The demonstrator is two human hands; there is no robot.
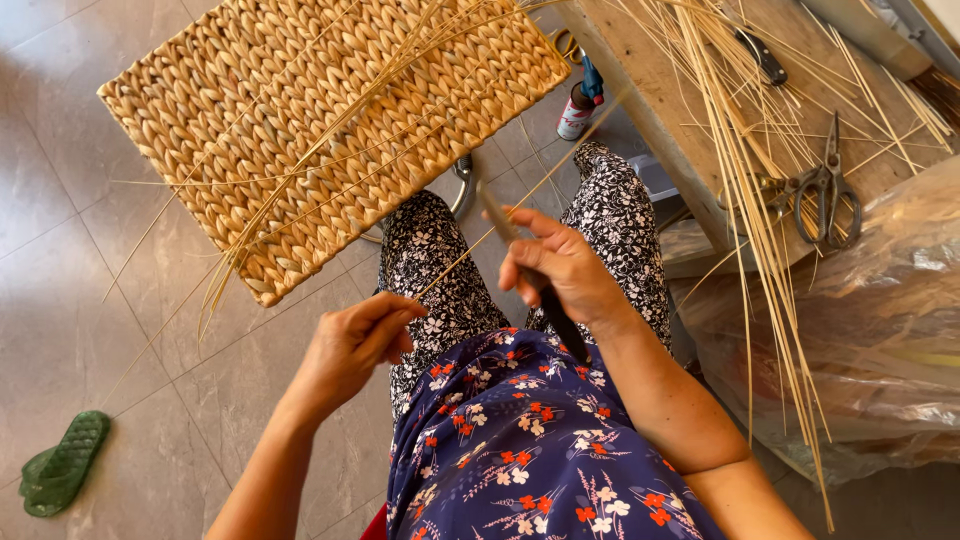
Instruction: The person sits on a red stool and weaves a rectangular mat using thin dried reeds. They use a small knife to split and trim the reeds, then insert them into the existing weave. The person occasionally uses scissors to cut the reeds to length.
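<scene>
My right hand (560,270) grips a knife (497,215) by its dark handle, the blade pointing up and left against a thin pale reed strip (470,255). My left hand (355,340) pinches the lower end of that same strip between thumb and fingers. The strip runs diagonally up to the right, over my knees in black-and-white floral trousers (440,270). A large woven straw mat (320,120) lies on the tiled floor beyond my knees, with several loose reeds across it.
A wooden bench (690,140) at the right carries a bundle of long reeds (750,180), metal shears (828,195) and a second knife (762,55). A small bottle (578,105) stands below it. Clear plastic wrap (880,330) lies at right. A green sandal (60,462) lies at bottom left.
</scene>
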